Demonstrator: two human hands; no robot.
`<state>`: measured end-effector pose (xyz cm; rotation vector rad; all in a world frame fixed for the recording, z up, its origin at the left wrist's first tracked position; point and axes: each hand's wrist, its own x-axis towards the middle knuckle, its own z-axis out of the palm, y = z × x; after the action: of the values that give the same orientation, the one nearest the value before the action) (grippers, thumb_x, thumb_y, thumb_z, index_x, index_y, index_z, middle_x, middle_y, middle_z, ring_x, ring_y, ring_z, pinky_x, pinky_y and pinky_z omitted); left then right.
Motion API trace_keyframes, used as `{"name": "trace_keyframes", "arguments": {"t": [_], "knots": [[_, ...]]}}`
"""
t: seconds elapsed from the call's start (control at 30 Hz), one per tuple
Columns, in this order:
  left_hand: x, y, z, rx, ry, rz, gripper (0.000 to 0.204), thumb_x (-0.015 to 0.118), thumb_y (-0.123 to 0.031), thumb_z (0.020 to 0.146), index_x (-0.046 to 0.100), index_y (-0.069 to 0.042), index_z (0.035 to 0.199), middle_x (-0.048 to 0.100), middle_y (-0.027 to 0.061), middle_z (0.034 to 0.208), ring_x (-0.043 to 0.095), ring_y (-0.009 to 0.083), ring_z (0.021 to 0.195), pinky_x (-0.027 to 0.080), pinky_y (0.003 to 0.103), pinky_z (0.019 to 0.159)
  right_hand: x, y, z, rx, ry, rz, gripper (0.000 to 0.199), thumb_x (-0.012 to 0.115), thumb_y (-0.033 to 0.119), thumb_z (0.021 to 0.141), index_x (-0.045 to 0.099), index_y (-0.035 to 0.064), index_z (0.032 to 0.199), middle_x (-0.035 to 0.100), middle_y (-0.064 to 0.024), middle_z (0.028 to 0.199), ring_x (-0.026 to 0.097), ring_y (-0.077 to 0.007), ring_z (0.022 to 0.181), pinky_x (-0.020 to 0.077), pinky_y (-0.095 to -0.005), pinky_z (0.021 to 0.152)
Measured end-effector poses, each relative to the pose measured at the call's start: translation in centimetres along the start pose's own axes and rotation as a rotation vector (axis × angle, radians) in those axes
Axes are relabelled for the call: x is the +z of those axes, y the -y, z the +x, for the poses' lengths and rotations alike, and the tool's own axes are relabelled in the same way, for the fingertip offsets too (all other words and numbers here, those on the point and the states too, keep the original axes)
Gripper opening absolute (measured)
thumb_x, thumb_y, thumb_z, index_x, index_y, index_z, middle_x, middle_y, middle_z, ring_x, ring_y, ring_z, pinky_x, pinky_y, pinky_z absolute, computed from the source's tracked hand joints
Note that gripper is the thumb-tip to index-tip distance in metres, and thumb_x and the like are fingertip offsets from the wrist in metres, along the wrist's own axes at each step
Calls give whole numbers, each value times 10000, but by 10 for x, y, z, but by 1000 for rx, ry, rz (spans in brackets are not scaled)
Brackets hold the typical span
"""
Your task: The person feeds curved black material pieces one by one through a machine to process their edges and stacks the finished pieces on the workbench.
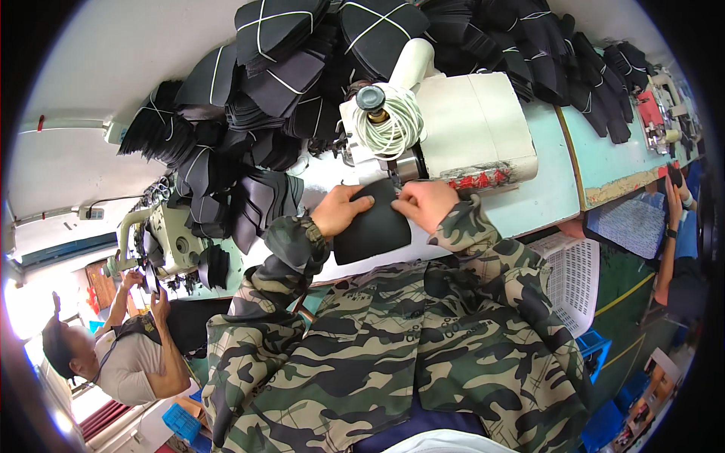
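A flat black shoe-part-like piece point(370, 231) with a curved outline lies between my hands, its far edge against the head of a cream machine point(483, 121). My left hand point(340, 210) grips its left edge, thumb on top. At the far right edge, my right hand point(427, 204) has thumb and index finger pinched together on the piece. A dark metal roller point(410, 164) shows just beyond the piece. Above it, a coil of pale cord point(400, 124) hangs around a knob point(371, 99) on the machine. Where the piece meets the machine is partly hidden.
Bundles of black pieces tied with white cord point(279, 30) are heaped behind the machine. Loose black pieces point(264, 198) are stacked left of my left hand. A white perforated basket point(572, 283) stands at my right. Co-workers point(128, 355) sit at both sides.
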<state>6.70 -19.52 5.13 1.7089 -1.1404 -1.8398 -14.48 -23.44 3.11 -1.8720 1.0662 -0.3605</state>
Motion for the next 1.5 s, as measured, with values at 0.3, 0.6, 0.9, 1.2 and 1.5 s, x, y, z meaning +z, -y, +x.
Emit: {"name": "trace_keyframes", "arguments": {"t": [0.3, 0.6, 0.9, 1.2, 1.5], "knots": [[-4, 1, 10, -106, -24, -265, 253, 564, -126, 865, 601, 55, 1038, 646, 64, 854, 605, 111, 690, 493, 245, 641, -35, -4, 4, -93, -192, -54, 149, 666, 176, 781, 603, 51, 831, 635, -79, 651, 614, -232, 576, 460, -312, 533], [2, -10, 29, -51, 100, -211, 223, 530, -145, 893, 592, 29, 1018, 626, 26, 846, 576, 88, 702, 474, 241, 661, -46, 7, 13, -75, -162, -455, 300, 712, 258, 711, 607, 64, 915, 572, -104, 877, 580, -266, 841, 474, -365, 691], [-7, -39, 37, -214, 253, -97, 228, 485, -188, 931, 588, 9, 879, 635, 81, 731, 600, 147, 507, 486, 244, 456, -65, 12, 18, 34, 97, -412, 311, 696, 259, 725, 598, 31, 914, 586, -147, 880, 575, -324, 871, 467, -405, 738], [-23, -34, 49, -159, 386, -2, 306, 418, -243, 946, 556, 30, 962, 634, 123, 676, 616, 189, 464, 478, 255, 374, -56, -1, -40, -26, -193, -152, 194, 661, 153, 737, 596, 25, 867, 605, -153, 743, 588, -350, 697, 458, -399, 603], [44, -37, -11, 132, 275, -210, 283, 440, -214, 958, 563, 25, 1047, 612, 57, 795, 569, 92, 560, 479, 213, 419, -49, 43, -77, -291, -426, -16, 443, 746, 276, 709, 593, 23, 1039, 608, -134, 952, 590, -306, 859, 478, -367, 748]]}}
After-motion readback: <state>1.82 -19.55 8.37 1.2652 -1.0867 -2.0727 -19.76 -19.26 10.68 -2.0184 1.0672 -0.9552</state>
